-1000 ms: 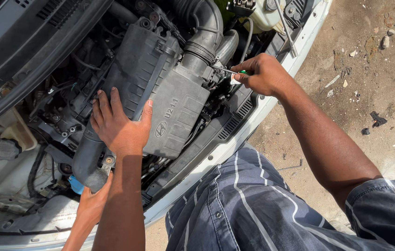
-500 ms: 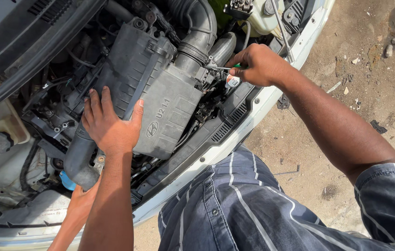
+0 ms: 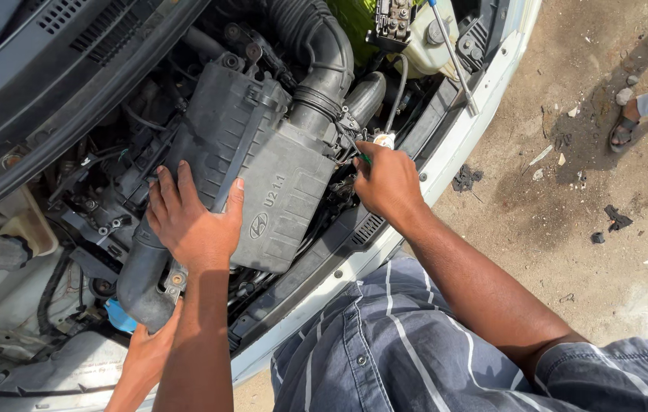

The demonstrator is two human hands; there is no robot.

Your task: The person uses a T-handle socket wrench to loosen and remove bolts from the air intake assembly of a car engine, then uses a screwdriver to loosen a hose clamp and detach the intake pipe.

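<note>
From the head camera we see our left hand [image 3: 190,221] spread flat, fingers apart, on the grey air filter housing [image 3: 278,191]. Our right hand [image 3: 389,181] – just right of it – is closed around a green-handled screwdriver [image 3: 367,158] near the intake hose [image 3: 316,53].

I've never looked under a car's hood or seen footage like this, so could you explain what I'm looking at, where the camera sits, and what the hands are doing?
The camera is worn on a person's head and looks down into a car's open engine bay. The left hand rests flat, fingers spread, on a big grey plastic air filter box. A ribbed black hose runs from that box. The right hand is closed around a small tool with a green handle, held at the clamp where hose and box meet. A third hand, lower left, belongs to someone else. The striped shirt is the wearer's own. Right of the car is dirt ground, with another person's sandalled foot.
</note>
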